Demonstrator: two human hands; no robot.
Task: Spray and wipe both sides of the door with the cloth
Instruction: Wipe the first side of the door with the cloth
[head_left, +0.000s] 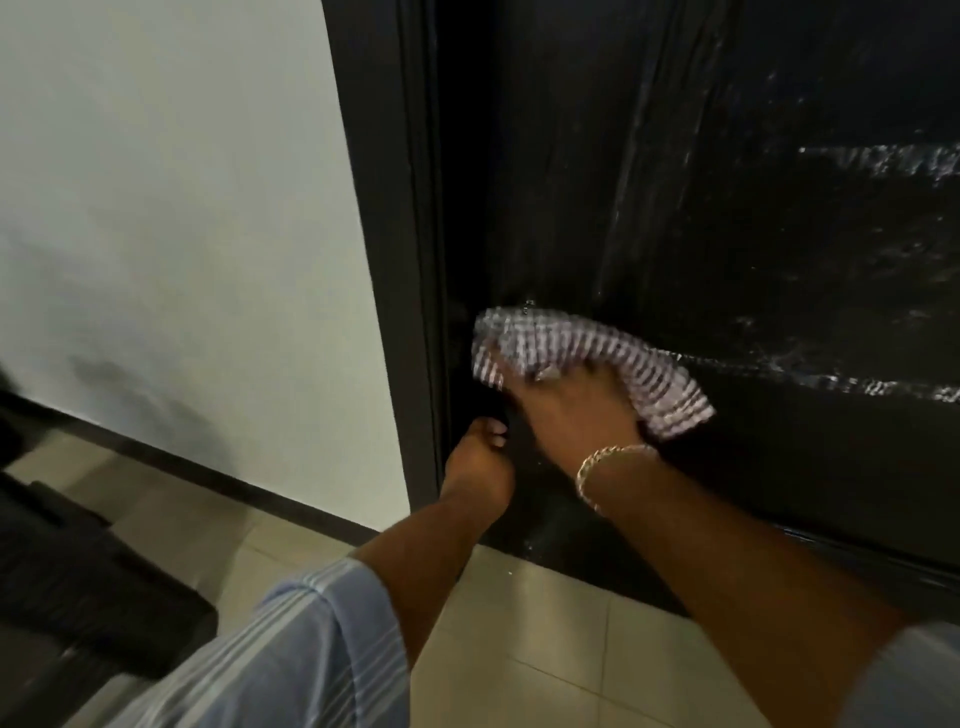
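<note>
— Two hands on the job, then?

— Both mine. My right hand (571, 402) lies on the striped cloth (597, 358) and presses it flat against the black door (701, 208); the fingers lie over the fabric, blurred, so I cannot tell whether they are straight or gripping a fold.

— Where on the door is the cloth?

— Low on the panel, close to the edge by the dark door frame (395, 260). From my right hand the cloth spreads toward 12 o'clock and 3 o'clock.

— And the other hand?

— My left hand (480, 462) is at about 8 o'clock from the right one, just beside it, curled at the door's edge. The thumb and fingertips are bent inward around something dark; I cannot make out what.

— Is the door wet?

— Pale wet streaks (878, 161) show toward 2 o'clock from the cloth, and another band runs off at 3 o'clock.

— Anything else?

— A gold bracelet (605, 470) sits on my right wrist, and a blue striped sleeve (291, 654) covers my left arm. The white wall (182, 208) stands at 9 o'clock of the frame, with a dark baseboard (234, 486) under it and beige floor tiles (545, 649) below.
</note>
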